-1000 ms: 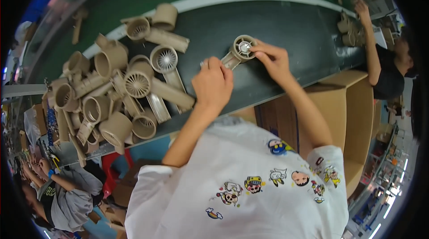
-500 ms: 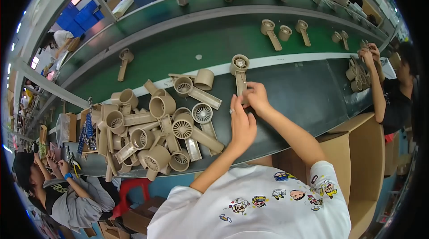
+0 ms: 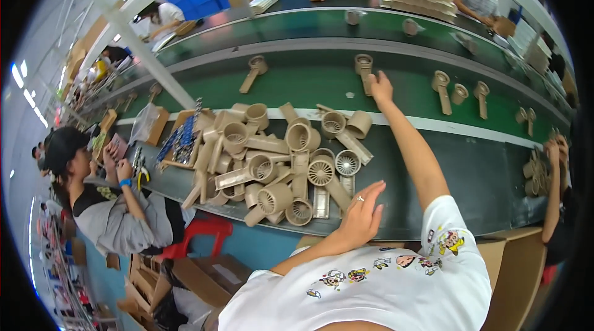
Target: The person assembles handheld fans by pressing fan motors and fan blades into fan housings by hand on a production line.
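right hand (image 3: 381,88) at tan part (image 3: 364,70), grip unclear; long axis across belt (image 3: 306,74), ring (image 3: 364,57) farthest

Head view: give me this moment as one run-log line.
right hand: at tan part on green belt | left hand: open, beside pile of tan parts

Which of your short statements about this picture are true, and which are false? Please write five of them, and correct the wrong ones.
1. The right hand is at the handle of a beige part on the green belt. True.
2. The left hand is gripping a beige part. False: it is open, with nothing visible in it.
3. The pile of beige parts lies to the right of the left hand. False: it lies to the left.
4. The co-worker at the left wears a dark cap. True.
5. The stool beside that co-worker is green. False: it is red.
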`<state>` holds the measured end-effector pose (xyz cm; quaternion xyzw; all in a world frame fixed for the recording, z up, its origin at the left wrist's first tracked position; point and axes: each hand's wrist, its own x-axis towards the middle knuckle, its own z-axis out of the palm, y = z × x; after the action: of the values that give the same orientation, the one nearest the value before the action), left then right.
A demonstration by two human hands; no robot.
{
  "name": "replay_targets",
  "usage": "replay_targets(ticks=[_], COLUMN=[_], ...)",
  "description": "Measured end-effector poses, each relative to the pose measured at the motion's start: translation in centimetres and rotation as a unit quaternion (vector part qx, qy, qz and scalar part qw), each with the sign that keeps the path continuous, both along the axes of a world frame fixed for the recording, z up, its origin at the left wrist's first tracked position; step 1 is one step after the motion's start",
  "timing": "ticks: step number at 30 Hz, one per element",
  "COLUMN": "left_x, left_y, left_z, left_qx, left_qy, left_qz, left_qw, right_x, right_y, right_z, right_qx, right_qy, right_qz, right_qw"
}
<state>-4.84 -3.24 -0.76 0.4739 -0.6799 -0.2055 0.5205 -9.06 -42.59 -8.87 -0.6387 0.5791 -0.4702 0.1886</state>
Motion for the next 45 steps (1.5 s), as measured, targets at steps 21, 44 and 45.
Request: replay_targets(ticks=[21,44,45], left_x=[3.2,-0.2,0.2], left_y=[4.0,-2.3,-2.2], left_z=[0.4,6.7,6.8], left_qx=[-0.057,0.006,0.092], left_qy=[-0.264,-0.221,-0.212], left_qz=[0.27,-0.079,-0.102], left_qw=[0.924,0.972,0.967], right_x=[-2.0,-15.6,-15.1], right_y=[15.7,33.3,32.9], right_z=[5.7,16.0,16.1], right_qx=[-0.018,0.106,0.096], right_qy=[0.109,-0.199,-0.179], right_qz=[0.271,0.15,0.143], right_qw=[0.956,0.963,0.969])
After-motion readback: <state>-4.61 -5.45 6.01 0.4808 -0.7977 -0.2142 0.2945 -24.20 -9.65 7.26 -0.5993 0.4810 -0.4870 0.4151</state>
